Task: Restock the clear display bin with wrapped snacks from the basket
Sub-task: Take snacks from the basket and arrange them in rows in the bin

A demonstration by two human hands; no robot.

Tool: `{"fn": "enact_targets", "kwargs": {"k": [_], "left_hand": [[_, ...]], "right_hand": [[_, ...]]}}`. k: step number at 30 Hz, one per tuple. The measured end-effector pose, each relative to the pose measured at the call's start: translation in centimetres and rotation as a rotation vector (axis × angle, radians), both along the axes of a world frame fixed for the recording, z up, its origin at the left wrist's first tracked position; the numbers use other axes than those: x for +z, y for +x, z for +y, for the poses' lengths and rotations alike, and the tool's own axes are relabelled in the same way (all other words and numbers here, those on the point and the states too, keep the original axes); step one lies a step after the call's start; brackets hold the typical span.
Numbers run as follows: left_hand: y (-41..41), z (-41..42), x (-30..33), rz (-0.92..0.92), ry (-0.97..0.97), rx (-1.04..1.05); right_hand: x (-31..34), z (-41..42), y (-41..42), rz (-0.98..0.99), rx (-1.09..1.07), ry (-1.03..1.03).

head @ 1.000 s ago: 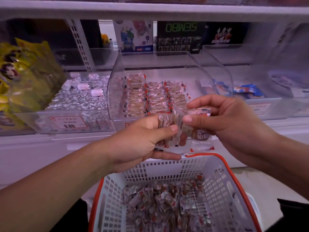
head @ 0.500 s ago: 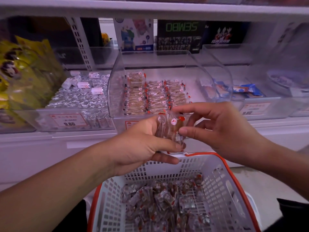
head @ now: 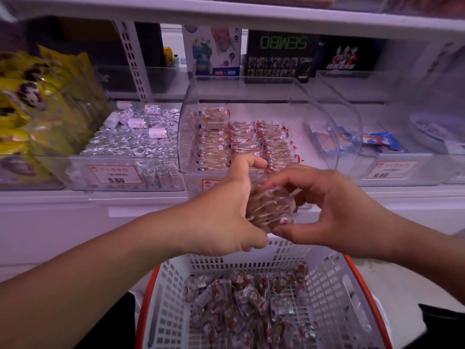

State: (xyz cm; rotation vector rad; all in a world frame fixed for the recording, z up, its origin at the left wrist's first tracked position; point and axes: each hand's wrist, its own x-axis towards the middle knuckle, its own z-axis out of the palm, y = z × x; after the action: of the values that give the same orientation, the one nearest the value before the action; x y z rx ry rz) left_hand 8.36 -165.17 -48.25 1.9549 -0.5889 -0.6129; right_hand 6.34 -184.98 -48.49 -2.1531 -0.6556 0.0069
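Note:
A stack of clear-wrapped brown snacks (head: 270, 210) sits between my two hands, just in front of the clear display bin (head: 191, 102). My left hand (head: 221, 210) grips the stack from the left. My right hand (head: 324, 210) closes around it from the right, thumb underneath. Inside the bin lie three neat rows of the same wrapped snacks (head: 241, 144). Below my hands stands a white basket (head: 334, 285) with an orange rim, holding several loose wrapped snacks (head: 251, 303).
A bin of silver-wrapped candies (head: 136, 137) stands left of the display bin, with yellow bags (head: 37, 102) further left. Right of it, a bin holds blue packets (head: 377, 141). Boxes stand behind, and a shelf board runs overhead.
The stack has turned flat side up and my right hand has closed around it from the right. Both hands have shifted slightly up toward the bin front.

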Motion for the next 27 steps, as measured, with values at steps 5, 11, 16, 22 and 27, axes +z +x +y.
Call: {"fn": "enact_targets", "kwargs": {"k": [5,11,16,22,27], "left_hand": [[1.3,2.2,2.1,0.043,-0.137,0.062],[5.9,7.4,2.9,-0.837,0.262,0.769],[7.7,7.6,1.0,-0.73,0.596,0.508],[8.4,8.1,0.5,-0.689,0.539,0.439],[8.7,8.5,0.1,-0.706,0.508,0.375]], "right_hand": [[0.7,0.6,0.5,0.136,-0.045,0.245],[3.7,1.6,7.3,0.151,-0.295,0.339],[2.0,4.6,15.7,0.176,-0.456,0.021],[-0.2,8.1,21.6,0.215,-0.412,-0.053],[-1.6,8.6,23.3,-0.028,-0.371,-0.401]]}}
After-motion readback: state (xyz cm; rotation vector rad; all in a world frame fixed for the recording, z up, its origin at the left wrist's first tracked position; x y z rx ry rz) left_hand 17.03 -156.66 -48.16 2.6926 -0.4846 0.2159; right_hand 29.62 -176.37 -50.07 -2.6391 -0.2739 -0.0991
